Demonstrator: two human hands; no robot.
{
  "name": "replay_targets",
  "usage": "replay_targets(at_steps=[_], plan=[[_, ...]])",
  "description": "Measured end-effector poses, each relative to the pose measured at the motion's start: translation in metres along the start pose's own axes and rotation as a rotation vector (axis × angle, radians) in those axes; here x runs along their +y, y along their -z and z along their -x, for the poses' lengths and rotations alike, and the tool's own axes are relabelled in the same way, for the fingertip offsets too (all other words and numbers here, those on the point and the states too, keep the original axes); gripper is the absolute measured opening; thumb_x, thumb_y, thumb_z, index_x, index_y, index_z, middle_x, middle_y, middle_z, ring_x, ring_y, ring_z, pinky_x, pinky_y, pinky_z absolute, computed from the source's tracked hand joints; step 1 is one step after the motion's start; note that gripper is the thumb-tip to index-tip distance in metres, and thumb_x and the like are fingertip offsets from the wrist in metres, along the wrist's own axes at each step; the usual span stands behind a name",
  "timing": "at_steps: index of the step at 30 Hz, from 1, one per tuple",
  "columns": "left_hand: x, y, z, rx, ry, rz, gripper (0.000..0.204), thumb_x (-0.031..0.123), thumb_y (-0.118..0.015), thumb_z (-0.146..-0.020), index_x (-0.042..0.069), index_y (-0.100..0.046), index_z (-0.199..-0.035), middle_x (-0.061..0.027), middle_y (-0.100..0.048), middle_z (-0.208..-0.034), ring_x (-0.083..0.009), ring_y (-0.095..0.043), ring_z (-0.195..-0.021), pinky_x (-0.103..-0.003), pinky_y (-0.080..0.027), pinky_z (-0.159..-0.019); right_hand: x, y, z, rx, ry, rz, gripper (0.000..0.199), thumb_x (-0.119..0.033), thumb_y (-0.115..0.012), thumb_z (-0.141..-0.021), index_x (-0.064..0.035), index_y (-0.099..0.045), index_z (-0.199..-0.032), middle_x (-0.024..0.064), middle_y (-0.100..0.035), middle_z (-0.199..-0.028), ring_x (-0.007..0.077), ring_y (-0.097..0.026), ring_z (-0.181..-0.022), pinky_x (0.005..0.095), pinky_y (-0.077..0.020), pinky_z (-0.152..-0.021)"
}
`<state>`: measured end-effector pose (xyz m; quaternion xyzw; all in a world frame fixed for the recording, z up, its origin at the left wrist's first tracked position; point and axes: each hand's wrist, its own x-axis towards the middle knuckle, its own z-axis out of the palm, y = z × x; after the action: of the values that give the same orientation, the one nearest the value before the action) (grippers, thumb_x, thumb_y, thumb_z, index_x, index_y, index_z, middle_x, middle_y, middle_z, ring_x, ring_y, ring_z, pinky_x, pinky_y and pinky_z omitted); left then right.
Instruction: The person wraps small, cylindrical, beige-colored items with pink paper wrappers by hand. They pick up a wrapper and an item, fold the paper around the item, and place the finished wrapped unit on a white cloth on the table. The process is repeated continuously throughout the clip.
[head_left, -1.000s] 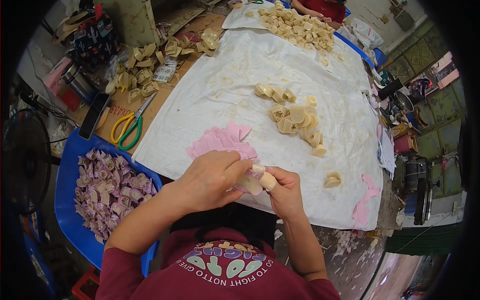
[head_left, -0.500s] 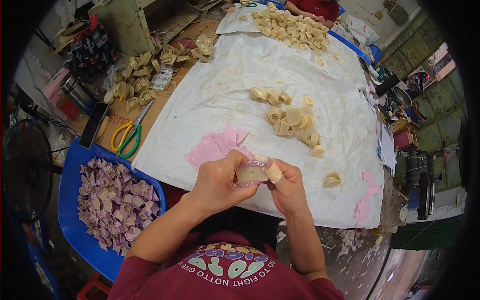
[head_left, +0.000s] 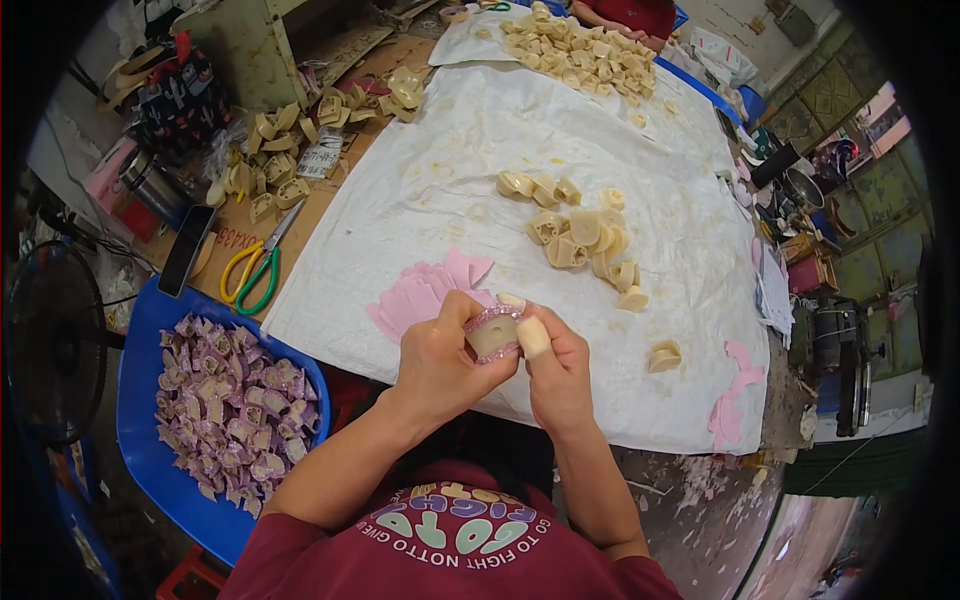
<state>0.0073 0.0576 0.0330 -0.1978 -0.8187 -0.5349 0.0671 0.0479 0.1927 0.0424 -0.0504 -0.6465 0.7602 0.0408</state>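
Above the table's near edge, both hands grip one shoe heel (head_left: 494, 338), beige plastic with glittery pink-purple covering around its rim. My left hand (head_left: 432, 352) wraps its left side, fingers and thumb closed on it. My right hand (head_left: 562, 378) pinches its right edge; pale covers sit on the thumb and a fingertip. Just beyond my left hand, pale pink strips (head_left: 425, 298) lie fanned out on the white sheet (head_left: 400, 210). Several bare beige heels (head_left: 568, 250) are grouped farther off, and a lone heel (head_left: 664, 355) sits to the right.
At my left, a blue tub (head_left: 135, 400) holds many glitter-covered heels (head_left: 230, 410). Scissors (head_left: 256, 272), a phone (head_left: 187, 250) and a metal flask (head_left: 155, 187) are on the table's left side. A large heap of heels (head_left: 580, 55) lies before another person (head_left: 640, 18). Pink scraps (head_left: 735, 395) hang right.
Both hands have shifted slightly left with the heel, which is now tilted differently. The right thumb has moved down and left along its edge.
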Motion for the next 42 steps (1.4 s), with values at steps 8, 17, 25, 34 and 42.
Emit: replay_targets(at_steps=[8, 17, 25, 34, 42], plan=[[-0.008, 0.022, -0.005, -0.321, 0.174, 0.565, 0.027, 0.009, -0.071, -0.081, 0.0, -0.056, -0.1, -0.0066, -0.064, -0.077, -0.0112, -0.062, -0.068, -0.026, -0.049, -0.061, 0.002, 0.022, 0.0, -0.202, 0.139, 0.273, 0.032, -0.001, -0.048, -0.092, 0.0031, -0.057, -0.122, 0.0093, -0.063, -0.112, 0.0163, -0.059, -0.1, 0.028, -0.0467, -0.088], [-0.006, 0.018, -0.002, -0.056, -0.045, 0.358, 0.046, 0.002, -0.066, -0.083, -0.001, -0.054, -0.127, -0.0026, -0.061, -0.078, -0.0077, -0.055, -0.07, -0.024, -0.047, -0.066, 0.008, 0.018, 0.013, -0.078, -0.274, -0.189, 0.026, -0.023, -0.054, -0.098, -0.0008, -0.066, -0.1, 0.0084, -0.069, -0.087, 0.014, -0.064, -0.071, 0.0237, -0.0511, -0.062], [0.004, 0.022, -0.008, -0.367, 0.147, 0.575, 0.034, 0.007, -0.058, -0.091, -0.002, -0.057, -0.124, -0.0084, -0.062, -0.079, -0.0149, -0.06, -0.072, -0.027, -0.047, -0.063, 0.012, -0.001, 0.028, 0.064, 0.049, 0.126, 0.037, -0.031, -0.048, -0.101, 0.0009, -0.065, -0.09, 0.0065, -0.066, -0.075, 0.011, -0.061, -0.061, 0.0233, -0.0488, -0.054], [0.017, -0.008, 0.011, -0.108, -0.234, 0.108, 0.031, 0.008, -0.051, -0.094, -0.004, -0.052, -0.122, -0.0175, -0.061, -0.095, -0.0282, -0.06, -0.068, -0.034, -0.049, -0.063, 0.019, -0.004, 0.027, 0.09, -0.105, -0.261, 0.037, -0.033, -0.048, -0.101, -0.0017, -0.061, -0.086, 0.001, -0.058, -0.068, 0.0075, -0.053, -0.054, 0.0223, -0.0441, -0.048], [0.007, 0.002, 0.006, -0.394, 0.42, 1.082, 0.03, 0.017, -0.05, -0.097, -0.001, -0.053, -0.12, -0.0121, -0.066, -0.103, -0.0072, -0.059, -0.06, -0.02, -0.048, -0.052, 0.027, -0.01, 0.026, 0.028, -0.273, -0.334, 0.043, -0.038, -0.047, -0.1, -0.0014, -0.06, -0.082, 0.0059, -0.058, -0.061, 0.0121, -0.054, -0.045, 0.0236, -0.046, -0.041]])
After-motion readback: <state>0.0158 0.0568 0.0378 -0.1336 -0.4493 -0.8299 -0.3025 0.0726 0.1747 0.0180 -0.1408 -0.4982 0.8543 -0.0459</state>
